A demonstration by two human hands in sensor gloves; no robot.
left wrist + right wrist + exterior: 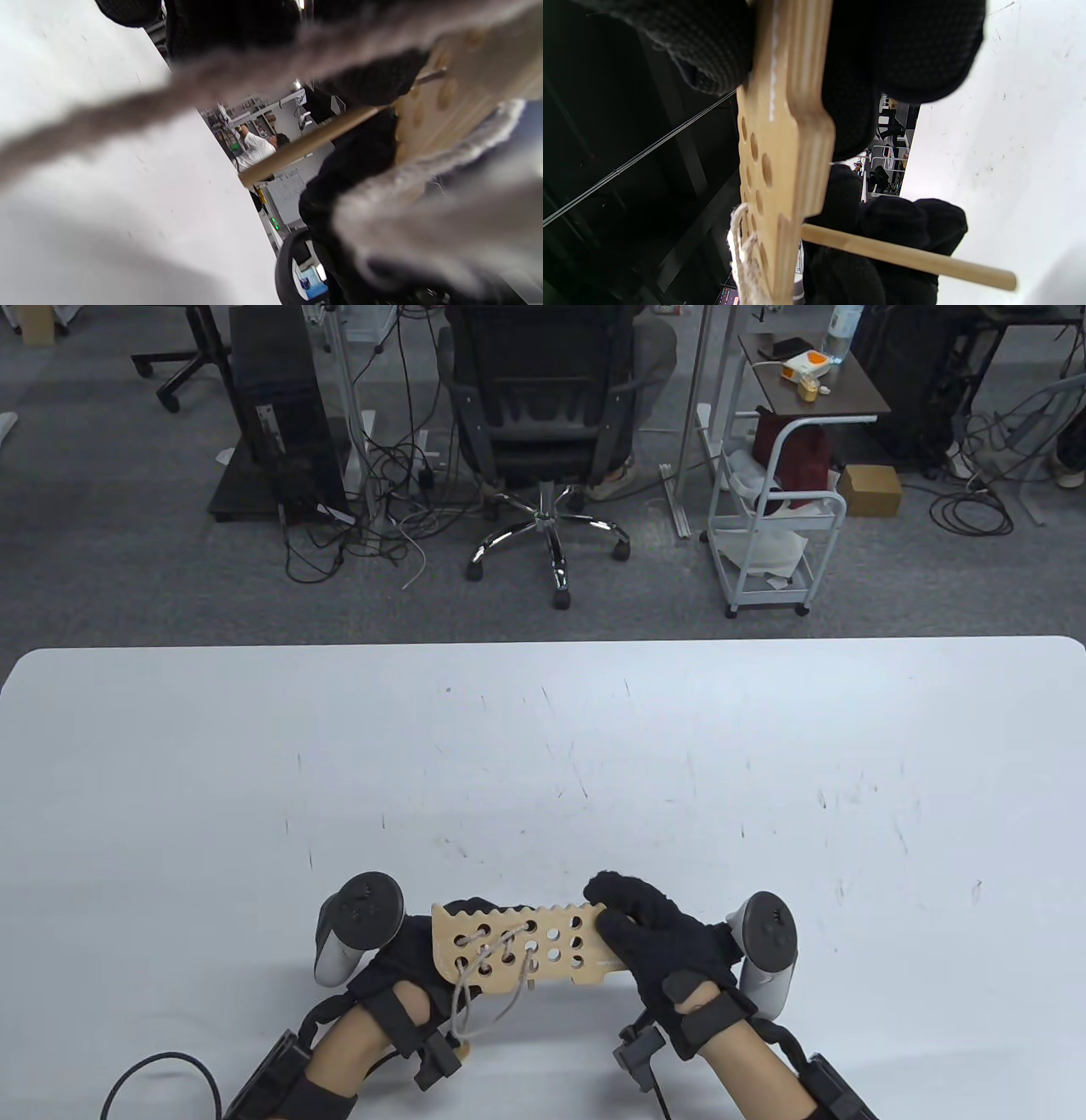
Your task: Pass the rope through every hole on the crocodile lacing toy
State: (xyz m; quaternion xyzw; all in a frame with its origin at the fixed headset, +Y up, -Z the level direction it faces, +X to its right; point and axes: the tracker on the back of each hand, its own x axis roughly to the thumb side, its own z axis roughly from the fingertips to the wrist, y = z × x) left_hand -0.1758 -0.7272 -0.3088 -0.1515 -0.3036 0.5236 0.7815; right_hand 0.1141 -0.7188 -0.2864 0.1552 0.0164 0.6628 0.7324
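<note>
The wooden crocodile board [543,946] is held just above the table near its front edge, between both hands. My right hand [645,933] grips its right end, with fingers on both faces in the right wrist view [785,148]. My left hand [399,959] holds the left end from behind and below. Grey rope [475,984] is laced through several holes on the left part, and a loop hangs below the board. The wooden needle [908,258] sticks out of the board's underside, next to my left fingers [882,237]. I cannot tell whether they pinch it. The rope is a close blur in the left wrist view [212,80].
The white table [543,772] stretches away from the hands. A black cable [161,1069] loops at the front left by my left forearm. An office chair [543,415] and a white cart [772,517] stand on the floor beyond the far edge.
</note>
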